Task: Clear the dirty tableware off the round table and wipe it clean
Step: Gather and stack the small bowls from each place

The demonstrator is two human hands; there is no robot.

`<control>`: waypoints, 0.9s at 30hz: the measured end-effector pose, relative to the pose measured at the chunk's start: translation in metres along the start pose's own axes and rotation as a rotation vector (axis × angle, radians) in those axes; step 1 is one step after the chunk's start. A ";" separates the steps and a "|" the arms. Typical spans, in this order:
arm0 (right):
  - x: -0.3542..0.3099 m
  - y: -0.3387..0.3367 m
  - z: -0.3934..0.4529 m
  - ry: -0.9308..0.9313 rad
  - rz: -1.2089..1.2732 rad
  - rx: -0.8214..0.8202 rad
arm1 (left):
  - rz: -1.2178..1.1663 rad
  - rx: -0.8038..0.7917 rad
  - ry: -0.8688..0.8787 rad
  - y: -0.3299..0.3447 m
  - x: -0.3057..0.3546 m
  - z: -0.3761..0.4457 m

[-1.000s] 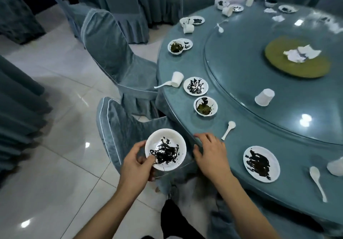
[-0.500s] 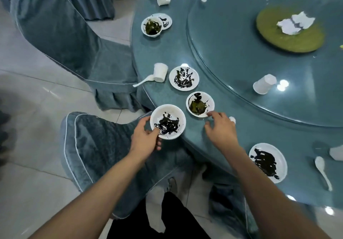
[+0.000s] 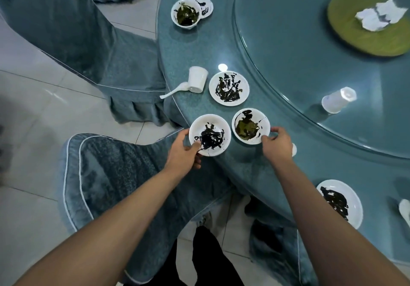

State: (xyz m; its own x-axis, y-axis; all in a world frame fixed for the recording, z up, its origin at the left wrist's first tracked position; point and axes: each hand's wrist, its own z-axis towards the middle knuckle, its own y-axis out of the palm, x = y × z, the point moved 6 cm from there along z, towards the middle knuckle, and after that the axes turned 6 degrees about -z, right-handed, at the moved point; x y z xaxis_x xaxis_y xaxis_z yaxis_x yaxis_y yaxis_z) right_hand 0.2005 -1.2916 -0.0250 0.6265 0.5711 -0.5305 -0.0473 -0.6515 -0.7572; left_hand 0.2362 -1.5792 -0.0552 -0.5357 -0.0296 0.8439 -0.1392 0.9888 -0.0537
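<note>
Broadly, the round blue-green table bears dirty ware. The left hand grips a black-smeared white bowl at the table's edge, seemingly for stacking; the right hand pinches the neighbouring green-stained white bowl by its rim, apparently to lift it.

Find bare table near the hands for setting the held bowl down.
Bare rim lies between the right hand and the near plate. The glass turntable is bare left of the cup. Crowded: held bowl, green-stained bowl, far plate.

two sauce-smeared white bowls side by side at table edge
</note>
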 end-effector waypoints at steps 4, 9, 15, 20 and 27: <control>-0.007 -0.012 -0.005 -0.063 0.143 0.097 | 0.056 0.030 0.037 -0.005 0.004 0.001; -0.047 -0.024 -0.032 -0.290 0.454 0.012 | -0.135 0.070 -0.044 -0.004 0.000 0.003; -0.079 0.015 -0.058 -0.475 0.309 -0.242 | -0.247 0.075 -0.099 -0.003 0.001 -0.002; -0.072 0.030 -0.055 -0.500 0.019 -0.130 | -0.257 0.078 -0.073 -0.001 0.001 -0.006; -0.051 0.019 -0.059 -0.484 -0.002 -0.119 | -0.174 0.151 0.013 0.005 0.003 -0.011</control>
State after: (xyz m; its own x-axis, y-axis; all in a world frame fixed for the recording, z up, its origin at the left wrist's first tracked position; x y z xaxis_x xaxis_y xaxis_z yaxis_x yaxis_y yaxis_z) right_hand 0.2134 -1.3624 0.0097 0.1920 0.7206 -0.6663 0.0602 -0.6863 -0.7249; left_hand 0.2428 -1.5725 -0.0468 -0.4819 -0.1948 0.8543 -0.3520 0.9359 0.0148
